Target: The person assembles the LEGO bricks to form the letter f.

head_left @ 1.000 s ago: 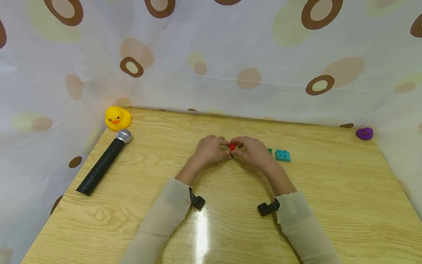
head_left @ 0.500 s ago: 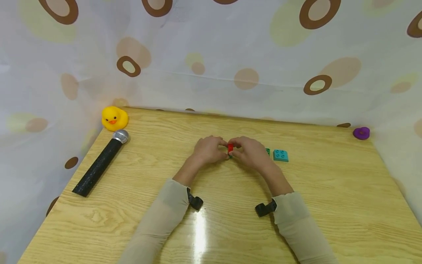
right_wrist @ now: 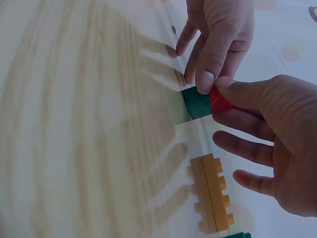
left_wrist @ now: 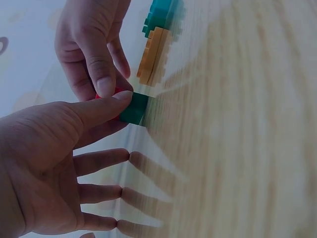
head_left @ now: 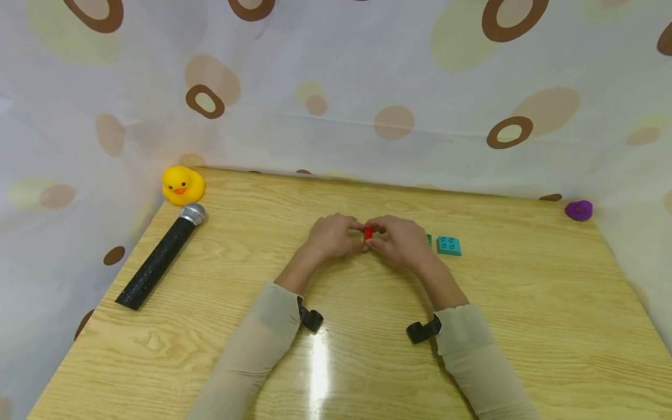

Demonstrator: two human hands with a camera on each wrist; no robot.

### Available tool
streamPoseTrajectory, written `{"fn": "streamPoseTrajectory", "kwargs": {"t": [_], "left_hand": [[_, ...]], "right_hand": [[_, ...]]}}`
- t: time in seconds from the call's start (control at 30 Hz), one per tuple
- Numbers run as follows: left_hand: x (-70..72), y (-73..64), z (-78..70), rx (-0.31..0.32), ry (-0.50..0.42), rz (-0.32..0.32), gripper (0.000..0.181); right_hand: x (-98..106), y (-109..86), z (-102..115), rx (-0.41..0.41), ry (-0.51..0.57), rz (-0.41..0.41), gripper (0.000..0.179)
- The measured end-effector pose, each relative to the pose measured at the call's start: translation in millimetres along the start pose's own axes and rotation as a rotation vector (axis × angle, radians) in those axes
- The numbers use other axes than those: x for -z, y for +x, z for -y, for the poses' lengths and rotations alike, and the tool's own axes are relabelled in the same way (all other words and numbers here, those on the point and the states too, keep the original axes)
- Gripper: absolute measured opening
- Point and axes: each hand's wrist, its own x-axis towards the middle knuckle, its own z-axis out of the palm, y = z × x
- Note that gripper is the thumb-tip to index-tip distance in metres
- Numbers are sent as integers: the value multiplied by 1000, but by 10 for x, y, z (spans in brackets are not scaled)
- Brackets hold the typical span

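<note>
Near the middle of the table, a red brick (head_left: 368,234) sits on top of a green brick (left_wrist: 133,108). My left hand (head_left: 333,236) pinches the green brick between thumb and forefinger, its other fingers spread toward the tabletop. From the other side, my right hand (head_left: 400,240) grips the red brick by thumb and index finger. Both thumbs nearly meet where the two colours join, as the right wrist view shows. The green brick's lower face is at the table surface. Fingers cover most of the red brick.
Beside the right hand lies an orange brick (right_wrist: 210,193), hidden in the head view. Past it are a partly covered green brick (head_left: 429,240) and a teal brick (head_left: 448,245). A microphone (head_left: 161,256) and yellow duck (head_left: 182,185) stand left; a purple toy (head_left: 579,210) sits far right.
Both hands stay at the red and green bricks with almost no movement. Less green shows below the red brick in the head view, which has shifted slightly.
</note>
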Motion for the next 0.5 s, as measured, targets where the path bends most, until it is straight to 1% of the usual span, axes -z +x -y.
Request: {"fn": "streamPoseTrajectory", "kwargs": {"t": [0.17, 0.23, 0.33, 0.4, 0.5], "left_hand": [[7, 1, -6, -2, 10, 10, 46], [4, 4, -9, 2, 16, 12, 46], [-4, 11, -12, 15, 20, 17, 47], [-8, 16, -15, 25, 14, 19, 47], [-12, 16, -14, 35, -2, 25, 48]], "right_hand": [[24, 4, -17, 10, 30, 29, 32], [59, -4, -53, 11, 61, 52, 37], [154, -36, -157, 6, 106, 63, 47], [246, -71, -247, -22, 125, 58, 53], [371, -135, -398, -65, 101, 55, 54]]}}
